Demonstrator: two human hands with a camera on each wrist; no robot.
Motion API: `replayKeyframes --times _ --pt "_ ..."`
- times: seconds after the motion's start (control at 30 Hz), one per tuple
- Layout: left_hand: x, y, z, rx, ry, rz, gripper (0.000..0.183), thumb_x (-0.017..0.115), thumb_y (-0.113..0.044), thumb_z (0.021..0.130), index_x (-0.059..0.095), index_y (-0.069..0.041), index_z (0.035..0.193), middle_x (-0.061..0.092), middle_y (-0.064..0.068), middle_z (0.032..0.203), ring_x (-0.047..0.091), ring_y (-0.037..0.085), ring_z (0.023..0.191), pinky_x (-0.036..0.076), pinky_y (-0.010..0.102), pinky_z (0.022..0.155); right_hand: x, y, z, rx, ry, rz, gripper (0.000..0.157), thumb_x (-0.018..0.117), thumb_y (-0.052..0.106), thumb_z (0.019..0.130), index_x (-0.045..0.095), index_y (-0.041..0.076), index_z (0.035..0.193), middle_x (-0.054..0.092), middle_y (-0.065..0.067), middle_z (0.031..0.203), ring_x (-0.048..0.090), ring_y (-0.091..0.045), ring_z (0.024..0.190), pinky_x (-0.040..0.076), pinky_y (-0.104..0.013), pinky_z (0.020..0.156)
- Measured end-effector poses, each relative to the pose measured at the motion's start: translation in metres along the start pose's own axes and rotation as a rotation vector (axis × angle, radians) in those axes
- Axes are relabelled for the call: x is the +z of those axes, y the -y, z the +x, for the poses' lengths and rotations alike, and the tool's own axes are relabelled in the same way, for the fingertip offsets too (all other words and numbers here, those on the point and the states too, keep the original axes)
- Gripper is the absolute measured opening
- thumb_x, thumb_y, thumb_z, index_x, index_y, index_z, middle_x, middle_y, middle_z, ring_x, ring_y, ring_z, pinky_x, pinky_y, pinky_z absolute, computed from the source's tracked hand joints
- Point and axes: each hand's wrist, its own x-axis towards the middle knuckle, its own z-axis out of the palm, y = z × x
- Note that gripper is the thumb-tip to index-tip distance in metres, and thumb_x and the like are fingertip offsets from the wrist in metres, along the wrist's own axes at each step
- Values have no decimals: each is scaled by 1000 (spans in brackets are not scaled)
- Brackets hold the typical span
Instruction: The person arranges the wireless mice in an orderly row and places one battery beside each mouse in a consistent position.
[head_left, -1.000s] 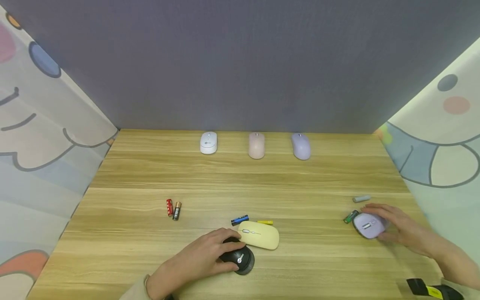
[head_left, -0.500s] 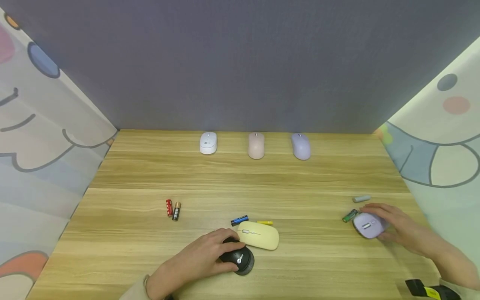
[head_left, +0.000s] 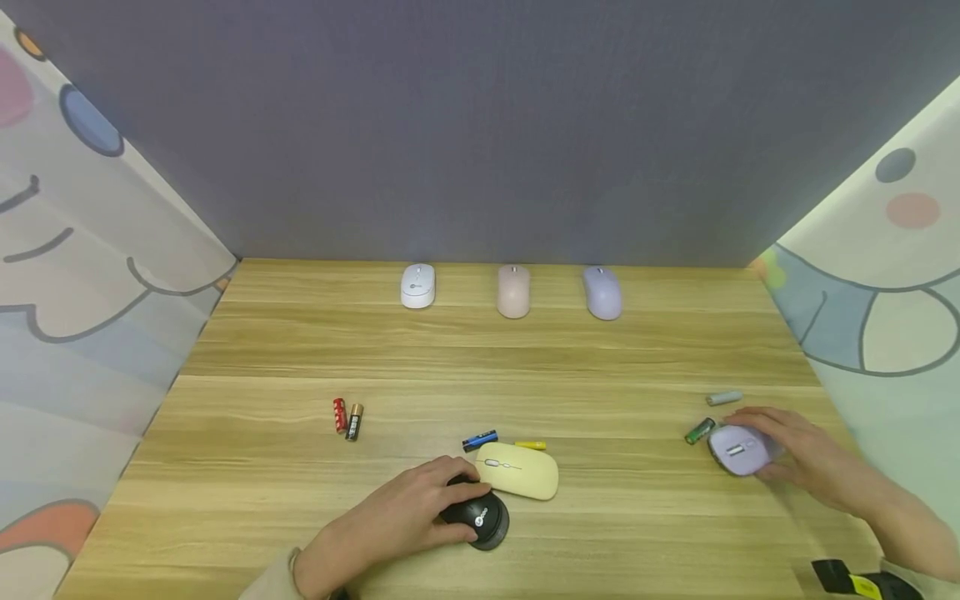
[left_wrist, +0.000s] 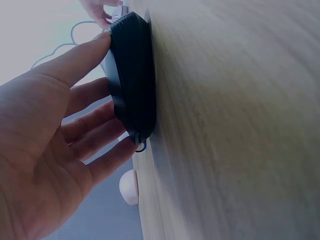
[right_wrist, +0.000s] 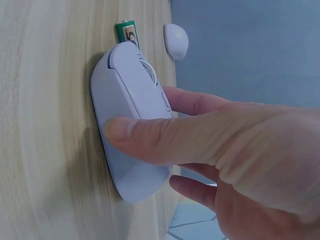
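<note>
My left hand (head_left: 420,506) holds a black computer mouse (head_left: 486,521) on the table, thumb on its near side and fingers over the far side. Right beyond it lies a yellow mouse (head_left: 528,472), with a blue battery (head_left: 479,440) and a yellow battery (head_left: 531,445) behind. At the right, my right hand (head_left: 806,454) grips a lilac mouse (head_left: 738,450) by its sides; the right wrist view shows the thumb along the mouse's flank (right_wrist: 120,150). A green battery (head_left: 700,431) lies by the lilac mouse's front, and a pale grey battery (head_left: 723,398) lies farther back.
Along the table's back edge stand a white mouse (head_left: 417,286), a pink mouse (head_left: 513,292) and a purple mouse (head_left: 602,292). A red battery (head_left: 340,415) and a black-and-copper battery (head_left: 355,422) lie on the left. A grey panel (head_left: 495,133) rises behind the table.
Both hands stay almost where they were on the two mice. The green battery has shifted slightly left, away from the lilac mouse.
</note>
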Motion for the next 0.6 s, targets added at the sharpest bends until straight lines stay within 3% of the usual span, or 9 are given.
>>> replayKeyframes --times 0.17,0.3,0.4,0.5,0.6 --pt "-1 0 0 -2 10 -7 46 75 -44 94 74 -14 128 63 -4 120 61 9 109 56 25 92 -1 0 0 -13 -8 15 92 90 7 42 64 11 131 58 8 130 29 17 131 17 3 104" --pt "-2 0 1 -14 24 -18 46 74 -44 95 73 -14 129 63 -4 121 60 9 109 56 26 91 -2 1 1 -22 -26 23 79 87 31 57 64 10 129 59 9 129 30 17 131 18 3 105" --pt "-2 0 0 -22 28 -19 46 74 -45 95 73 -15 129 63 -4 122 60 9 110 56 25 91 -3 2 2 -17 -40 34 73 69 60 76 64 9 127 56 16 132 30 18 130 18 3 104" --pt "-2 0 0 -27 33 -17 46 75 -45 94 74 -15 129 62 -5 122 60 9 110 56 25 91 -3 2 2 -13 -43 33 74 50 68 85 64 8 127 54 18 133 30 17 130 17 3 104" --pt "-1 0 1 -36 41 -20 46 75 -45 94 74 -15 129 63 -4 122 60 9 110 56 25 91 -4 1 1 -9 -27 14 75 82 48 66 64 8 127 58 11 129 30 17 130 17 3 105"
